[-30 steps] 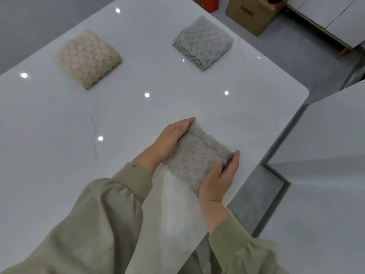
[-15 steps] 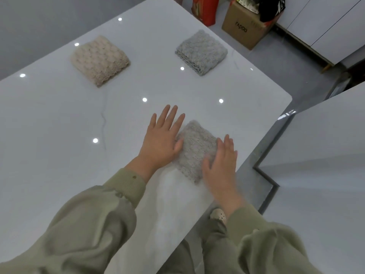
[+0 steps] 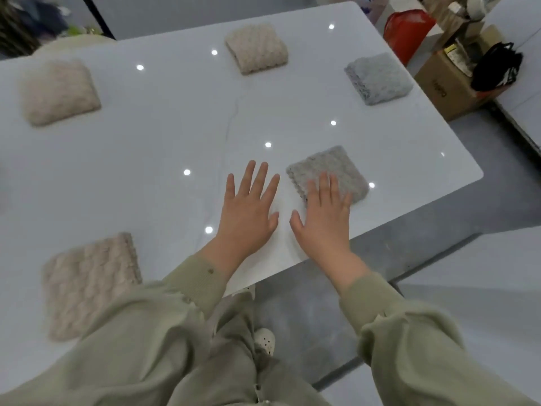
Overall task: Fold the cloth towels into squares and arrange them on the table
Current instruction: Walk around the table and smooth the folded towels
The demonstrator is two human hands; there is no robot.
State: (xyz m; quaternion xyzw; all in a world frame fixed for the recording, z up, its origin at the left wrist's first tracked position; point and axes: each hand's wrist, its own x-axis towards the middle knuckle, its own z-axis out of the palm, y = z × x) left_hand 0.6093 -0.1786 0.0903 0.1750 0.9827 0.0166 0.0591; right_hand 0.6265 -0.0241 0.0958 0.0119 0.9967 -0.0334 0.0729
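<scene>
A folded grey-beige towel [image 3: 330, 168] lies near the right front edge of the white table [image 3: 164, 136]. My right hand [image 3: 325, 215] is flat with straight fingers, its fingertips over the towel's near edge. My left hand [image 3: 248, 209] is spread flat over the bare tabletop just left of that towel, apart from it. Other folded squares lie around: a beige towel at front left [image 3: 87, 282], a beige towel at far left [image 3: 58, 92], a beige towel at the back [image 3: 257, 48] and a light grey towel at back right [image 3: 379, 77].
Off the table's right end stand a red container [image 3: 407, 33] and a cardboard box [image 3: 450, 86] with a black bag on it. A grey floor gap runs along the front right edge, with another white surface [image 3: 483, 288] beyond it.
Both hands let go of the grey-beige towel after setting it down and flattened. My left hand slid off it to the left. The view widened, showing more folded towels.
</scene>
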